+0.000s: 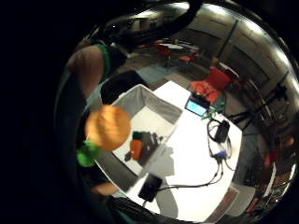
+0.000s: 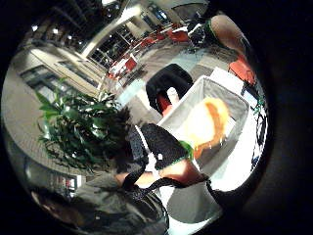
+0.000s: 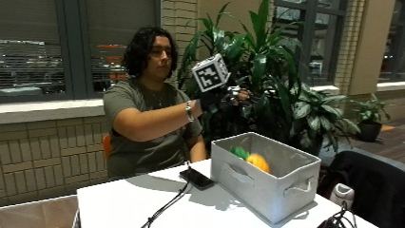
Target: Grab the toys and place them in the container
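- Nearest, on the white table (image 3: pixel 126 199): grey container (image 3: pixel 265 190), other toys (image 1: pixel 136 148) on its floor.
- Inside, near the rim: orange toy (image 3: pixel 256 161) with a green top. Probably light, rounded, smooth; best taken across the round body.
- Farther back, raised above: gloved right hand (image 3: pixel 223 97); grip impossible to tell.

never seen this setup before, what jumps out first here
An orange and green toy in mid-air at the mouth of the grey fabric container on the white table. Above it hangs the gloved right hand, raised and holding nothing. Behind stands a big leafy plant.
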